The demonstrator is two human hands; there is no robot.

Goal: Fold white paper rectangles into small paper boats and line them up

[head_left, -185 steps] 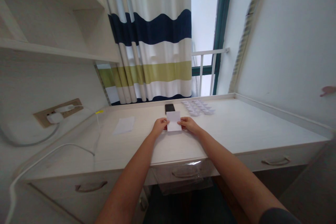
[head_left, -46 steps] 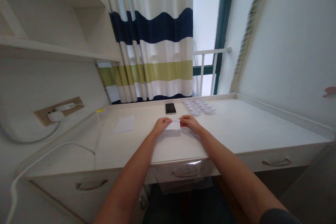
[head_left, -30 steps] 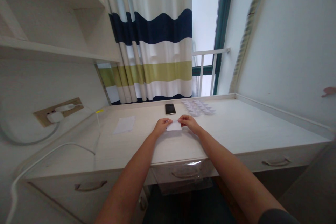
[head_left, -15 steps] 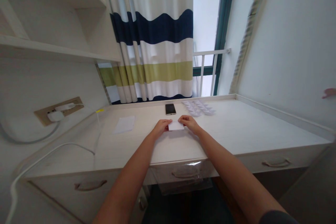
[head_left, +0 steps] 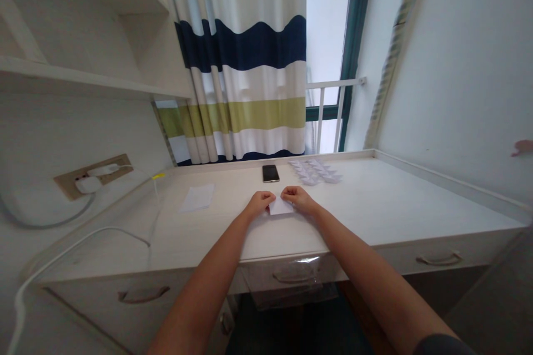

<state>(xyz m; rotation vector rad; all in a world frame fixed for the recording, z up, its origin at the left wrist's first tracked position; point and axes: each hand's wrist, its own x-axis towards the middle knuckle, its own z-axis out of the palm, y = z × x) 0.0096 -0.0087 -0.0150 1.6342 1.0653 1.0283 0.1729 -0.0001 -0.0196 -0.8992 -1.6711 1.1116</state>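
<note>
A small white piece of paper (head_left: 281, 207) is held just above the desk, in front of me. My left hand (head_left: 261, 202) pinches its left upper edge, and my right hand (head_left: 296, 198) grips the upper right edge with fingers closed. The fingertips of both hands are close together along the top of the paper, and they cover its upper corners. Whether the paper is folded there I cannot tell. Beyond my right hand lie several folded white paper pieces (head_left: 315, 171) in rows.
A dark phone (head_left: 270, 173) lies behind my hands. To the left is a flat stack of white paper (head_left: 197, 198). A white cable (head_left: 112, 228) runs over the left side of the desk (head_left: 395, 199). Plugs sit in a wall socket (head_left: 94, 176). A striped curtain (head_left: 250, 83) hangs behind.
Both hands have come closer together along the paper's top edge and moved slightly toward me. The paper has tilted a little and shifted slightly right.
</note>
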